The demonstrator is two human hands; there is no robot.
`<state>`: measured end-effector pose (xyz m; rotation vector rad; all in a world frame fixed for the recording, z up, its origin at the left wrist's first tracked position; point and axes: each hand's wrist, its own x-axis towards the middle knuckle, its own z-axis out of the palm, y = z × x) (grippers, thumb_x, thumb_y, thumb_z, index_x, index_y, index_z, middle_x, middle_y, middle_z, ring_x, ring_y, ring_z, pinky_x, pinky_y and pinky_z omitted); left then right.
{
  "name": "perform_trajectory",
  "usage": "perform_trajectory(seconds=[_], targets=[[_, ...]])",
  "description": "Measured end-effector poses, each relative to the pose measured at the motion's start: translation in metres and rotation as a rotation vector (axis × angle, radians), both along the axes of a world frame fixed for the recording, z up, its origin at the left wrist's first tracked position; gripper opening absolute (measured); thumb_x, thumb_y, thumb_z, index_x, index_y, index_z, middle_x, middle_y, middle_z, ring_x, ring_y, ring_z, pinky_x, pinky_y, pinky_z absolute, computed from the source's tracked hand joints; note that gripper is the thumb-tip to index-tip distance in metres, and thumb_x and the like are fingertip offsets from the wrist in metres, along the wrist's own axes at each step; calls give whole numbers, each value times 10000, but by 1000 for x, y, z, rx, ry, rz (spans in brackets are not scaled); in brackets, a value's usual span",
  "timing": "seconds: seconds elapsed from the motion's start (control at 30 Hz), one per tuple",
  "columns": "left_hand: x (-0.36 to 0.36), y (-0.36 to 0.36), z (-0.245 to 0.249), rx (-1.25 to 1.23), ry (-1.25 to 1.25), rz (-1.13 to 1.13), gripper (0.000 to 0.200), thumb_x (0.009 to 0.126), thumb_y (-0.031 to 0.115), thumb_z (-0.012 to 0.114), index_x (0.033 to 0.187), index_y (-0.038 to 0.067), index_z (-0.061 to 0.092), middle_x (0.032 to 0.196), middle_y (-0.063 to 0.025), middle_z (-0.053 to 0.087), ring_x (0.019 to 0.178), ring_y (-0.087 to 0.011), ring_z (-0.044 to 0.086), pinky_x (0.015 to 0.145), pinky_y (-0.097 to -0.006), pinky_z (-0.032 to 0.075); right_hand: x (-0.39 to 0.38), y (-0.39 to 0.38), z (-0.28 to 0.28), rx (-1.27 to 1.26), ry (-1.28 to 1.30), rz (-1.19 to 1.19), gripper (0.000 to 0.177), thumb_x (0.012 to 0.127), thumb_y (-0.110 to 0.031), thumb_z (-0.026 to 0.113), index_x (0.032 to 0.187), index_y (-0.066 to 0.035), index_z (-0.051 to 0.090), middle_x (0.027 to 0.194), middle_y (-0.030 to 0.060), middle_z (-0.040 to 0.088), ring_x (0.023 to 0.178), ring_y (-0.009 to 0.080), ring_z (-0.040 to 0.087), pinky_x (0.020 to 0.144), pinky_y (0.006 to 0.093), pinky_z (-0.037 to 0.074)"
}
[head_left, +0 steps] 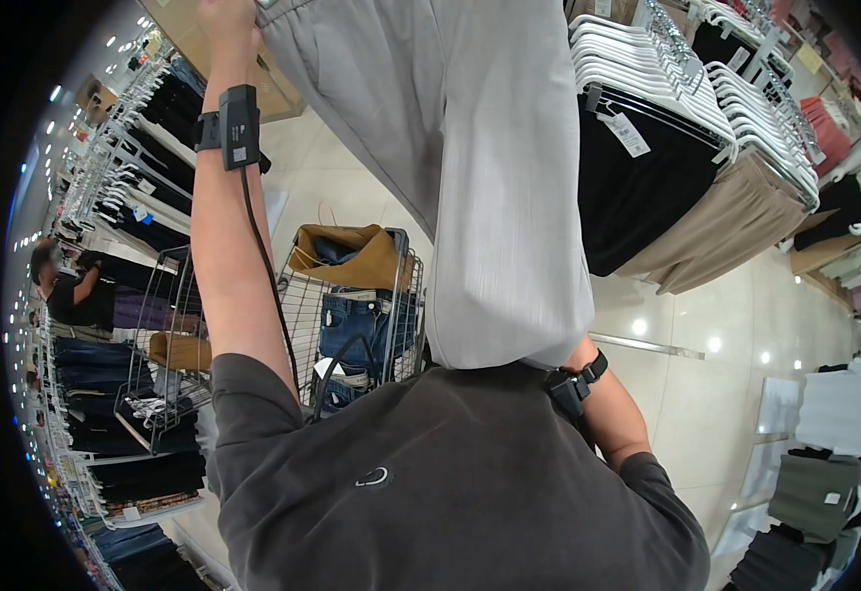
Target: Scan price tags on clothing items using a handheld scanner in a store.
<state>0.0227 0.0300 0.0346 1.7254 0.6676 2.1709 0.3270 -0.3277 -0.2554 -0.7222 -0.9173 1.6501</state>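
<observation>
A pair of light grey trousers (509, 197) hangs spread in front of me, its waist running out of the top of the view and a leg folded up near my chest. My left hand (230, 28), partly cut off at the top edge, is closed on the trousers near the waistband. My right hand (582, 351) is behind the folded lower part of the trousers. Only its edge by the wrist shows, and its fingers are hidden.
Behind the trousers stands a wire cart (406, 286) with folded jeans (352, 330) and a brown garment (366, 256). Black trousers (637, 197) hang on a rack at right. Another person (81, 291) stands among the racks at far left.
</observation>
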Motion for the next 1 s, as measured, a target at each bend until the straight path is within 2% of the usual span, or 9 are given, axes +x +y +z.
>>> perform_trajectory(seconds=[0.17, 0.27, 0.47, 0.67, 1.0], targets=[[6, -11, -3, 5, -53, -60, 209, 870, 83, 664, 1060, 5, 628, 949, -47, 661, 838, -127, 604, 728, -242, 468, 0, -4, -2, -9, 3, -5, 531, 1006, -296, 431, 1471, -69, 307, 1449, 105, 425, 1294, 217, 457, 1037, 352, 428], [-7, 1, -3, 41, 5, -36, 221, 869, 76, 660, 1075, 3, 624, 971, -48, 657, 861, -130, 603, 739, -243, 470, -2, -6, -3, -11, 2, -3, 532, 1005, -293, 432, 1471, -68, 307, 1449, 105, 425, 1295, 217, 456, 1038, 352, 427], [-2, -5, -6, -33, -5, 9, 247, 853, 79, 672, 1079, -8, 624, 945, -62, 658, 837, -146, 614, 728, -257, 482, -5, -2, 1, -3, 9, -5, 533, 1003, -289, 435, 1470, -67, 307, 1449, 105, 425, 1297, 217, 453, 1040, 351, 423], [-3, 9, -13, 31, -3, 71, 245, 847, 77, 680, 1071, -8, 628, 943, -70, 664, 849, -157, 624, 738, -265, 491, -3, -1, 3, 1, 7, -4, 535, 1000, -285, 437, 1470, -66, 307, 1449, 105, 424, 1299, 217, 451, 1043, 351, 420], [2, 9, -12, 18, -34, 10, 247, 860, 75, 673, 1086, -11, 621, 968, -79, 670, 885, -162, 633, 765, -266, 502, 0, 5, 5, -2, 17, -7, 537, 996, -277, 442, 1470, -64, 307, 1449, 105, 424, 1303, 217, 447, 1047, 350, 415]])
